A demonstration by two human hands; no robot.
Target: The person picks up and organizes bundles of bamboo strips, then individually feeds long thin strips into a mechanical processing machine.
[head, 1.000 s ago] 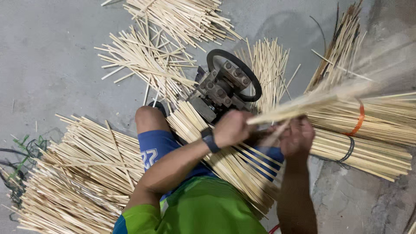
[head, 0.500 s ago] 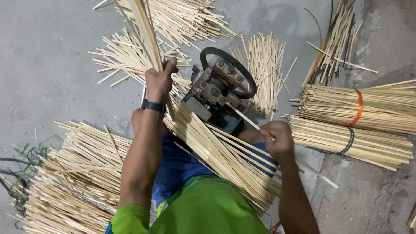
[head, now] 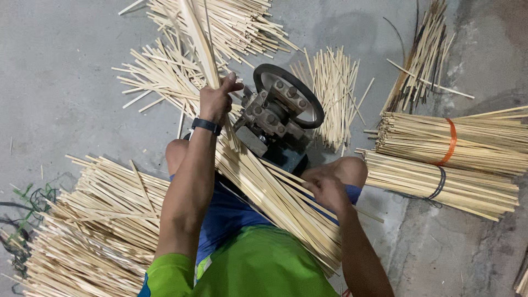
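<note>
Left hand fingers clamp raised sticks; right hand pinches lap sticks.

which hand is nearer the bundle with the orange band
Right. The right hand rests on the sticks across the lap, left of the orange-banded bundle. The left hand grips sticks beyond the black-wheeled machine, farther away.

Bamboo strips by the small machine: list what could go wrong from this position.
1. The left hand grips a few long strips close to the wheel of the machine; fingers could get caught.
2. The right hand rests on the lap bundle, which slopes and might slide off.
</note>
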